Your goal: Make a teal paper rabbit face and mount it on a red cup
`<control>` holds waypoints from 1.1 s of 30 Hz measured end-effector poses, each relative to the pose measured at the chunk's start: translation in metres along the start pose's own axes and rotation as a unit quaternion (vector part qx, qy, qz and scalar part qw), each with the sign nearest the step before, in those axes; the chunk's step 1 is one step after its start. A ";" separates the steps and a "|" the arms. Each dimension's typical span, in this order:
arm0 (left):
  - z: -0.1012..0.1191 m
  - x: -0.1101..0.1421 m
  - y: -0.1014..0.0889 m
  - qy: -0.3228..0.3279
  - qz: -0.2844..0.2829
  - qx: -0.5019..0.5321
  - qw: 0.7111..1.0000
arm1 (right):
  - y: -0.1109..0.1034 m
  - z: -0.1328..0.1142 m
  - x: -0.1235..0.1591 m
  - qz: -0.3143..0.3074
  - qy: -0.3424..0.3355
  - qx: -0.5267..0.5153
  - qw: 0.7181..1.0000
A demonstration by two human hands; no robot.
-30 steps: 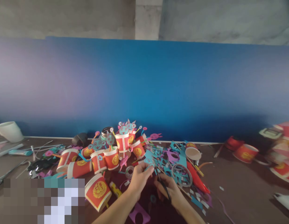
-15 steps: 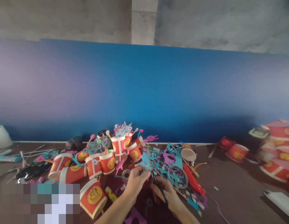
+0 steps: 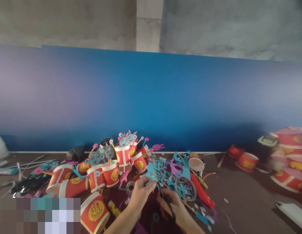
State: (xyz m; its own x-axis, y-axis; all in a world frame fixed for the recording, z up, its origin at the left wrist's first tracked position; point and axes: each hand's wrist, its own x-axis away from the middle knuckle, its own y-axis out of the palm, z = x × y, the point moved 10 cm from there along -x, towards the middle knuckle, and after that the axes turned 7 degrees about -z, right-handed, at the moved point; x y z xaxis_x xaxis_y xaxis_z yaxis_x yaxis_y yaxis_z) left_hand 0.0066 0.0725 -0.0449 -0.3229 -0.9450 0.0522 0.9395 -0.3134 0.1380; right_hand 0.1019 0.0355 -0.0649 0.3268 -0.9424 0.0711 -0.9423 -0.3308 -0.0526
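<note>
My left hand (image 3: 142,193) pinches a small blue paper cutout (image 3: 151,175) that seems to have a face drawn on it. In my right hand (image 3: 174,204) is a pair of black-handled scissors (image 3: 167,202), its blades pointing up beside the cutout. Whether the blades are touching the paper I cannot make out. Just beyond both hands lies a heap of blue and purple paper scraps (image 3: 175,168). To the left of my left hand stands a roll of clear tape (image 3: 130,187).
Several red paper cups (image 3: 96,177) with cutout faces and straws crowd the left. A red tube-like object (image 3: 201,190) and a larger tape roll (image 3: 193,191) lie right of the scraps. Stacked red cups (image 3: 289,177) stand far right. A blue partition (image 3: 151,100) rises behind the table.
The view has shifted slightly, so the table things sit a little lower and further left. Both hands stay close together, still holding the cutout and the scissors.
</note>
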 end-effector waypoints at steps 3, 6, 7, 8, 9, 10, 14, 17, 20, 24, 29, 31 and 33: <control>-0.005 -0.001 -0.002 -0.011 0.010 0.015 1.000 | 0.000 0.005 -0.001 -0.003 -0.007 0.008 1.000; -0.007 -0.002 -0.002 -0.014 0.010 0.018 1.000 | 0.001 0.010 -0.003 -0.019 -0.019 0.008 1.000; -0.006 -0.002 -0.001 -0.012 0.006 0.013 1.000 | 0.001 0.010 -0.003 -0.020 -0.024 0.008 0.999; -0.005 -0.002 -0.001 -0.009 0.001 0.008 1.000 | 0.000 0.011 -0.003 -0.019 -0.027 0.008 0.999; -0.004 -0.003 0.000 -0.008 -0.003 0.005 1.000 | 0.000 0.011 -0.003 -0.017 -0.027 0.009 0.999; -0.004 -0.003 0.000 -0.009 -0.006 0.006 1.000 | 0.000 0.010 -0.003 -0.016 -0.025 0.009 0.999; -0.004 -0.001 0.000 -0.004 -0.002 0.033 0.999 | 0.001 0.007 -0.002 -0.011 -0.014 0.010 1.000; -0.001 0.000 0.001 0.014 -0.002 0.066 0.998 | 0.001 0.004 -0.001 -0.007 -0.014 0.016 1.000; -0.001 0.000 0.006 0.016 -0.017 0.114 0.993 | 0.001 0.003 0.000 -0.006 -0.014 0.022 1.000; -0.002 0.001 0.004 0.014 -0.001 0.141 0.990 | 0.001 0.003 0.000 -0.002 -0.012 0.016 1.000; -0.003 0.001 0.010 0.018 -0.032 0.150 0.988 | 0.001 0.003 -0.001 -0.003 -0.014 0.016 1.000; -0.002 0.000 0.012 0.025 -0.047 0.144 0.988 | 0.001 0.005 -0.001 -0.009 -0.013 0.010 1.000; -0.001 -0.001 0.011 0.037 -0.052 0.116 0.991 | 0.001 0.007 -0.001 -0.014 -0.015 0.002 1.000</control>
State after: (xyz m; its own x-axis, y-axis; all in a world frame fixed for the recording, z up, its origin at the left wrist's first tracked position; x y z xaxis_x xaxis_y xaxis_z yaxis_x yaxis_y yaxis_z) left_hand 0.0173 0.0699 -0.0440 -0.3998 -0.9155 -0.0459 0.8468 -0.3880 0.3638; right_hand 0.1014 0.0361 -0.0719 0.3557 -0.9336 0.0437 -0.9323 -0.3577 -0.0540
